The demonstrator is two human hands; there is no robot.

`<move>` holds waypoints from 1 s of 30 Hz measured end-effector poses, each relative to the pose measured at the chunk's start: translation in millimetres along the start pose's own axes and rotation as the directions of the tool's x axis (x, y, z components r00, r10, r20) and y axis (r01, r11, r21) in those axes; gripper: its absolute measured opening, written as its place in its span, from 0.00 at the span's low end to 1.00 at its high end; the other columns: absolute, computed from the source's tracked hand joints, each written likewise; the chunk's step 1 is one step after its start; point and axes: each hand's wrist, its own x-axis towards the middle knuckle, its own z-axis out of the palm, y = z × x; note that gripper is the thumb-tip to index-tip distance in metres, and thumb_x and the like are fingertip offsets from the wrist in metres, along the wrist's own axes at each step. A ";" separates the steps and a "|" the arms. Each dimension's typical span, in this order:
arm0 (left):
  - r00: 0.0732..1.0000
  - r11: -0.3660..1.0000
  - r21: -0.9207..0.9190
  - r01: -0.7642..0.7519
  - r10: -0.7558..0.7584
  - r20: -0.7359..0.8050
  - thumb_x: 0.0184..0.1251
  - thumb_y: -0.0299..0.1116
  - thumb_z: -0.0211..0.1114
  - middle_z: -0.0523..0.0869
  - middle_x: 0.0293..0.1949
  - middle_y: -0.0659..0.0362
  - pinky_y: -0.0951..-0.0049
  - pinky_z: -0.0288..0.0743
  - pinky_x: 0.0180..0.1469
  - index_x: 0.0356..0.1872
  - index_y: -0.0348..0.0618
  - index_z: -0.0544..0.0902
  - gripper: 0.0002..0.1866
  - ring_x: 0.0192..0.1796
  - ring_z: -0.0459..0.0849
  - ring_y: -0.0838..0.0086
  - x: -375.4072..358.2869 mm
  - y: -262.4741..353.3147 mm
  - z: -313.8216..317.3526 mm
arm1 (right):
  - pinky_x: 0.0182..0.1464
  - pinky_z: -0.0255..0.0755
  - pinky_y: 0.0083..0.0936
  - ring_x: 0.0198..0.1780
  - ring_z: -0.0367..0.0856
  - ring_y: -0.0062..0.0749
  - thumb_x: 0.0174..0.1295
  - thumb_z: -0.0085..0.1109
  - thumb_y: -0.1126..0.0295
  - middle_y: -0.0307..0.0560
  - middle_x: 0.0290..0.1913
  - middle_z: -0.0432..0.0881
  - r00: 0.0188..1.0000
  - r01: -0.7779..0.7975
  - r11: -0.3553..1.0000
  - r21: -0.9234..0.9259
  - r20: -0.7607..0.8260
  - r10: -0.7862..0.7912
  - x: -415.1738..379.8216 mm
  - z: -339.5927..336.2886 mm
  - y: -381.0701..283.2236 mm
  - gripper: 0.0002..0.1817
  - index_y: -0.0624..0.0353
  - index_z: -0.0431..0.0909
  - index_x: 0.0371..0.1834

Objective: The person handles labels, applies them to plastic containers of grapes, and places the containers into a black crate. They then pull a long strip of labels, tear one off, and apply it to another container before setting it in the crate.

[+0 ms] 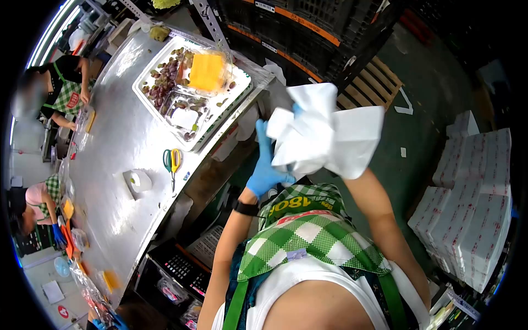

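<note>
Loose, folded white paper sheets point(357, 132) hang in front of my body beside the steel table, blurred in places. My left hand point(265, 168), in a blue glove, has its fingers stretched up along the sheets' left edge and its thumb apart. My right hand point(297, 109) is mostly hidden behind the sheets; a patch of blue glove shows, and the right forearm runs up to them. On the table left of my hands lie scissors point(173, 165) with one green and one yellow handle, beside a white paper roll point(137, 183).
A white tray point(144, 113) of grapes and clear containers sits at the table's point(110, 159) edge. Two people point(69, 91) work across it. Black crates point(308, 33) stand ahead, a wooden pallet point(371, 82) and stacked white boxes point(467, 203) to the right.
</note>
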 end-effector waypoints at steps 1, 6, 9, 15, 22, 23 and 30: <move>0.992 0.997 0.072 0.015 -0.023 0.123 0.25 0.38 0.77 0.44 0.64 0.52 0.68 0.49 0.63 0.62 0.44 0.35 0.65 0.65 0.48 0.66 7.0 -5.6 -4.7 | 0.41 0.68 0.20 0.40 0.73 0.24 0.54 0.54 0.68 0.43 0.40 0.74 0.998 0.033 0.992 -0.122 -0.048 -0.039 7.2 11.8 7.8 0.14 0.60 0.70 0.42; 0.917 0.882 -0.468 0.051 0.145 0.373 0.58 0.33 0.57 0.69 0.52 0.55 0.72 0.64 0.56 0.58 0.42 0.60 0.26 0.53 0.68 0.72 16.1 -18.8 -7.4 | 0.35 0.68 0.20 0.34 0.73 0.25 0.48 0.57 0.72 0.44 0.33 0.76 0.942 0.329 0.721 -0.610 0.158 -0.297 27.0 26.0 27.8 0.09 0.59 0.73 0.34; 0.991 0.792 -0.596 0.135 -0.095 0.098 0.55 0.41 0.58 0.73 0.48 0.58 0.71 0.65 0.53 0.55 0.43 0.64 0.27 0.51 0.71 0.70 9.2 -12.0 6.0 | 0.44 0.65 0.25 0.41 0.70 0.39 0.43 0.55 0.74 0.46 0.36 0.74 0.946 0.302 0.303 -0.904 0.244 -0.215 26.5 16.8 42.0 0.19 0.56 0.73 0.43; 0.984 0.622 0.764 -0.175 0.142 0.110 0.56 0.36 0.54 0.75 0.44 0.55 0.70 0.67 0.51 0.48 0.42 0.71 0.18 0.48 0.74 0.67 17.0 25.3 -18.2 | 0.62 0.50 0.32 0.62 0.56 0.38 0.48 0.59 0.72 0.48 0.62 0.55 0.929 0.370 0.688 -0.624 0.262 -0.261 -10.2 6.4 38.0 0.38 0.56 0.49 0.63; 0.976 0.626 -0.762 0.168 0.000 0.216 0.64 0.36 0.46 0.66 0.56 0.52 0.68 0.67 0.54 0.57 0.40 0.59 0.22 0.56 0.68 0.64 36.3 38.3 -24.4 | 0.62 0.48 0.27 0.64 0.49 0.36 0.37 0.71 0.63 0.49 0.62 0.53 0.992 -0.066 0.692 -0.719 0.027 0.123 -36.0 -7.5 51.0 0.53 0.59 0.42 0.64; 0.983 0.574 -0.799 0.178 -0.064 0.173 0.64 0.36 0.46 0.67 0.56 0.51 0.69 0.68 0.53 0.57 0.39 0.60 0.22 0.55 0.69 0.64 41.3 41.2 -16.0 | 0.61 0.51 0.26 0.62 0.54 0.35 0.36 0.72 0.62 0.48 0.61 0.56 0.996 -0.085 0.840 -0.536 -0.018 0.090 -30.0 -16.6 79.5 0.53 0.58 0.45 0.64; 0.995 0.651 0.757 -0.058 -0.023 0.096 0.63 0.34 0.48 0.74 0.45 0.54 0.73 0.68 0.49 0.49 0.39 0.68 0.15 0.48 0.73 0.69 84.0 -41.3 -39.3 | 0.61 0.55 0.36 0.60 0.60 0.39 0.59 0.45 0.56 0.49 0.59 0.61 0.996 -0.083 0.802 0.591 0.026 0.084 13.8 -69.5 44.1 0.30 0.61 0.54 0.60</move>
